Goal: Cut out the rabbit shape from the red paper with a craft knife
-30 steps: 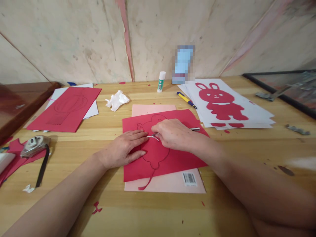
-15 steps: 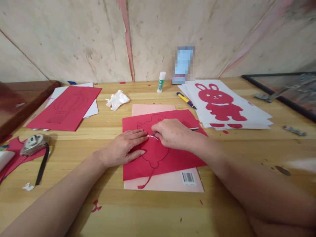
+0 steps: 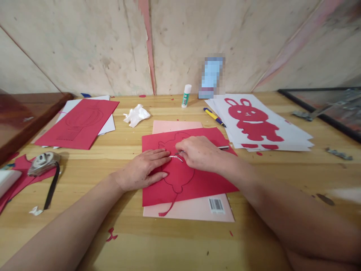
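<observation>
A sheet of red paper [image 3: 208, 184] with a drawn rounded animal outline lies on a pale pink booklet [image 3: 191, 209]. My left hand [image 3: 148, 167] rests flat on the sheet's left side, fingers stretched out beside a narrow curved slit [image 3: 176, 157] that shows white. My right hand [image 3: 199, 152] is closed round a slim metal craft knife [image 3: 224, 148]. Its tip is on the paper just above the slit, and its back end sticks out behind the hand. A cut red strip [image 3: 168, 208] hangs from the sheet's lower edge over the booklet.
Behind the sheet are a crumpled tissue [image 3: 137, 115], a glue stick [image 3: 186, 96], a blurred phone [image 3: 211, 77] and a yellow-blue pen [image 3: 214, 117]. White sheets with a red rabbit cut-out [image 3: 255, 124] lie right. At left are drawn-on red paper [image 3: 77, 124] and a tape measure [image 3: 43, 163].
The whole view has shifted slightly. My right hand has moved a little, and the knife's tip shows more clearly by the slit. My left hand keeps its place on the paper.
</observation>
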`<state>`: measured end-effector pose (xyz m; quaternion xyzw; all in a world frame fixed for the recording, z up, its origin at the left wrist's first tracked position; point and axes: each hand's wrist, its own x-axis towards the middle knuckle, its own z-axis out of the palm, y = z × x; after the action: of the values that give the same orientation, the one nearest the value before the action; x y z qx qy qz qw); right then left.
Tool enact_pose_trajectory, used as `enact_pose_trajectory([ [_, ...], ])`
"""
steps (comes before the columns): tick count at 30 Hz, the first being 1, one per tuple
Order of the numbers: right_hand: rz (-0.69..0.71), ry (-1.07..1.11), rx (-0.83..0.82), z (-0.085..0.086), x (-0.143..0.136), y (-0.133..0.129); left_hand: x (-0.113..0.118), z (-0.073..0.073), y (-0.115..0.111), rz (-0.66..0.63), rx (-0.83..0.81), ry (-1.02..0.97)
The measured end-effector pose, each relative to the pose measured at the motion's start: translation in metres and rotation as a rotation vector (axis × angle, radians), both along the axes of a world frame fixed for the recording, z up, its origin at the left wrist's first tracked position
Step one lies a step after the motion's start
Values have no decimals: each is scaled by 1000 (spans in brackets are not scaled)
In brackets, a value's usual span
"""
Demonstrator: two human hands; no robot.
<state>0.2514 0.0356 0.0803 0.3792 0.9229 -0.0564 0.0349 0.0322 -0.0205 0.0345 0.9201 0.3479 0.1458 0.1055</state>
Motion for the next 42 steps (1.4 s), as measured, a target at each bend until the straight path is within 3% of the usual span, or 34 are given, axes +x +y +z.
enact_pose_trajectory([
  [10, 47, 121, -72, -3, 3, 4, -6, 6, 0, 30, -19, -169],
  [15, -8, 162, -26, -6, 1, 5, -16, 5, 5, 207, -4, -274],
  [19, 103, 117, -2, -8, -5, -1, -21, -1, 9, 289, 2, -274],
  [29, 139, 151, 75, -16, -9, -5, -20, -10, 12, 244, 57, -248],
  [33, 180, 176, 25, -16, -8, -5, -20, -12, 12, 278, 65, -206],
  [35, 148, 266, 3, -16, -5, -1, -20, -12, 11, 350, 76, -185],
  [38, -13, 329, 16, -14, 4, 11, -19, -10, 10, 488, 57, -137],
  [42, -194, 263, 45, -9, 18, 31, -19, -8, 10, 523, 23, -91],
])
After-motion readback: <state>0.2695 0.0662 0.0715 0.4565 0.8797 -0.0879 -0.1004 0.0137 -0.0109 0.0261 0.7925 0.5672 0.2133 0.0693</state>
